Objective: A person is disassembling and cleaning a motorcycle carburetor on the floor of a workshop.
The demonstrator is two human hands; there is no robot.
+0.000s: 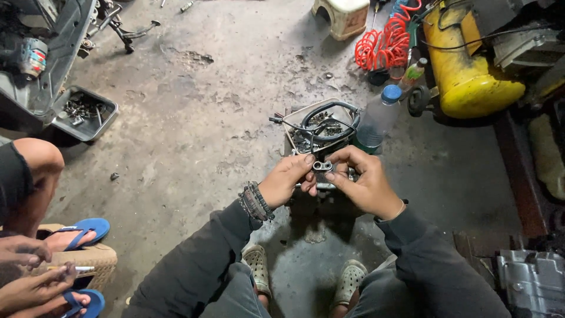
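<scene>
I see both hands raised together over the oil-stained concrete floor, sharing one small metal part. The part is dull grey, blocky, with two round bores side by side on its upper face; edges look machined, surface greasy.

Left hand: fingers curled in, thumb and fingertips pinching the part's left end. A stack of dark beaded bracelets sits on that wrist, above a charcoal sleeve.

Right hand: loosely curled, thumb and forefinger closed on the part's right end, remaining fingers wrapped below it. Under both hands I make out more grey metal, partly hidden; I cannot tell whether it is joined to the part.

The part lies between the two sets of fingertips, touching both.

Just beyond the hands: a shallow tray of grimy small hardware, with a looped black cable lying over it. Beyond and right of the right hand, a clear plastic bottle with blue cap, upright. Farther right, a yellow cylindrical tank, glossy paint, and a red coiled hose.

Far left of the left hand: a grey bin of loose metal bits, and another person's hands and blue sandals.

Below the hands, pale perforated clogs on wet concrete.
</scene>
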